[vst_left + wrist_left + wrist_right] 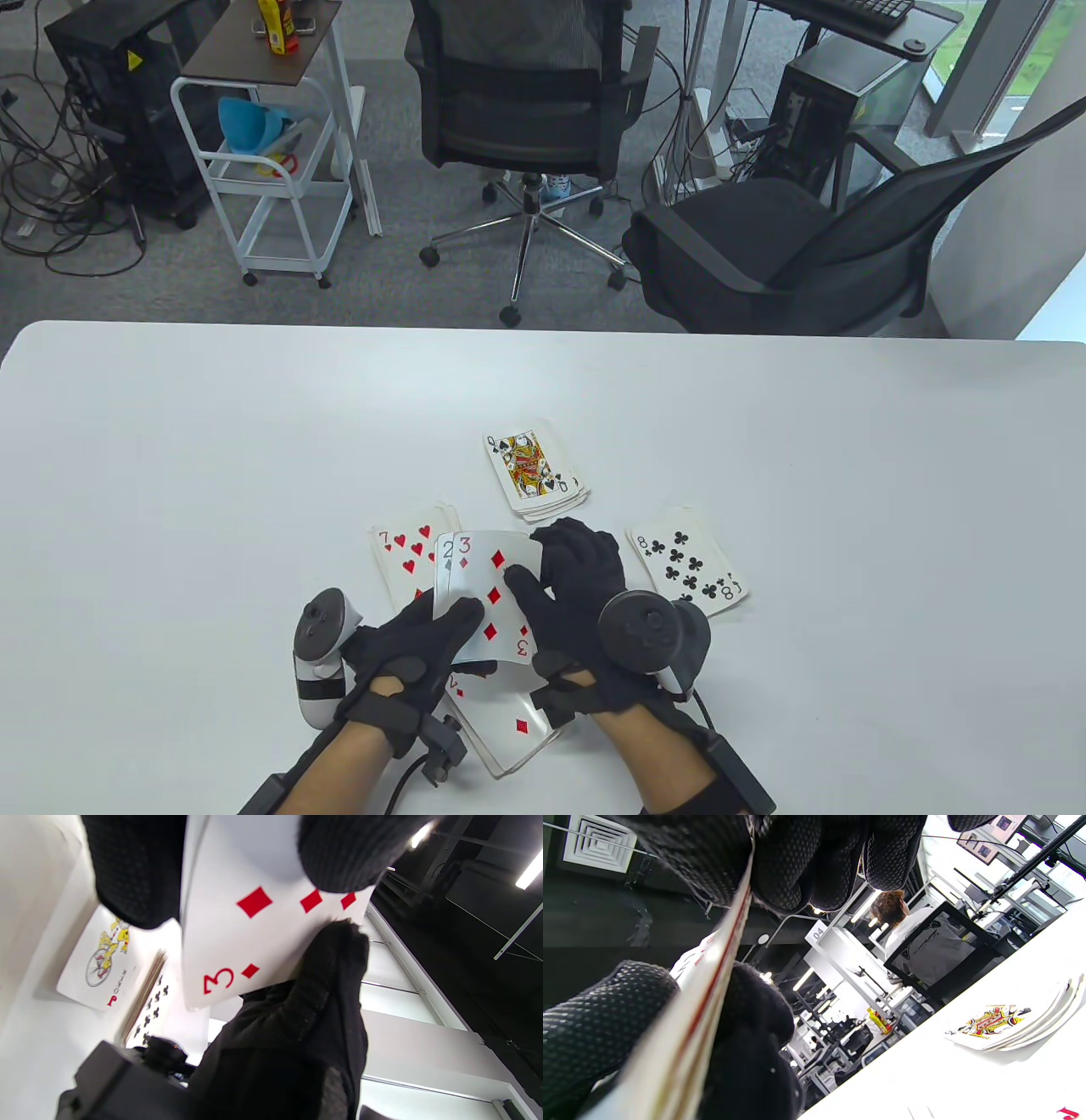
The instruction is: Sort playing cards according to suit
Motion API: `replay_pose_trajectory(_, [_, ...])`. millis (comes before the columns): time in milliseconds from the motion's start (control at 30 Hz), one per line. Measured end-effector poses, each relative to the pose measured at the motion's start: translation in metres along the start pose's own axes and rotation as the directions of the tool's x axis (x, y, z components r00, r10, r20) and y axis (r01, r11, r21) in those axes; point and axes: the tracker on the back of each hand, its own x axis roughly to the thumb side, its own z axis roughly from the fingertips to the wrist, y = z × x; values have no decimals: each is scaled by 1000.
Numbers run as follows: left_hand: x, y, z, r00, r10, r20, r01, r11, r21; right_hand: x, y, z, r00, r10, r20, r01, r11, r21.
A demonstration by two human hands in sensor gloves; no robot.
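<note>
- The left hand (416, 658) holds a small fan of cards above the table (212, 475), thumb curled over the face of the front card, the 3 of diamonds (488, 603).
- A 2 (445, 560) peeks out behind the 3 at the fan's left edge; its suit is too small to tell.
- The right hand (570, 594) grips the 3's right edge: thumb on the face, fingers curled behind. The right wrist view shows the card edge (712, 984) clamped between its fingers.
- Below the fan lies a diamond pile (509, 726), partly covered by both hands.
- The heart pile, 7 of hearts (405, 556) on top, lies left of the fan and is partly hidden by it.
- The spade pile, topped by a queen (530, 465), lies farther up the table.
- The club pile, topped by the 8 of clubs (687, 564), lies just right of the right hand.
- In the left wrist view a joker (99, 959) lies face up on the table.
</note>
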Motion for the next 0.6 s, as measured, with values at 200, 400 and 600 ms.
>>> replay_pose_trajectory(200, [0,-1,0,1000,29,5,-29,1000,-10,0,-1,0,1000,-2,5,2,1000,7])
replay_pose_trajectory(400, [1,-1,1,999,50,9,-50,999,-16,-4,0,-1,1000,-14,-16,14,1000,7])
replay_pose_trajectory(600, [4,2,2,998,56,30,-56,998,6,-10,-3,-2,999,-4,-54,4,1000,-3])
